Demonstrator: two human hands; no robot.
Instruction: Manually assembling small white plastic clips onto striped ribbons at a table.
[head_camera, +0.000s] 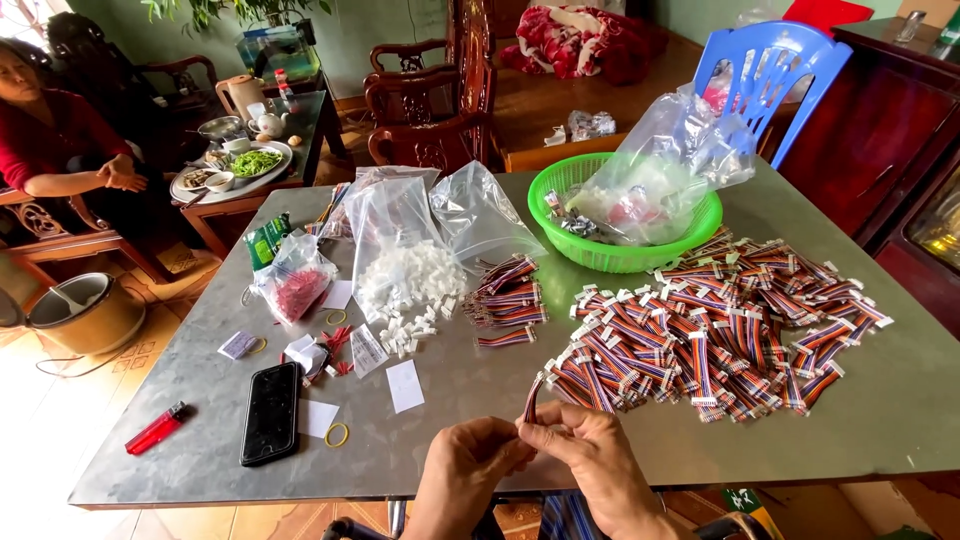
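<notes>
My left hand (470, 465) and my right hand (592, 455) meet at the near edge of the grey table (880, 420). Together they pinch a short striped ribbon cable (532, 398) that rises from my fingertips. Just beyond lies a large heap of the same multicoloured cables with white connectors (715, 325). A smaller stack of cables (507, 295) rests left of it. A clear bag spilling small white plastic connectors (405, 280) stands further left.
A green basket (610, 255) holds clear bags at the back. A black phone (270, 412), red lighter (155, 428), rubber bands, paper slips and a bag of red parts (297, 285) lie at left. A seated person (60, 140) and a blue chair (765, 70) are behind.
</notes>
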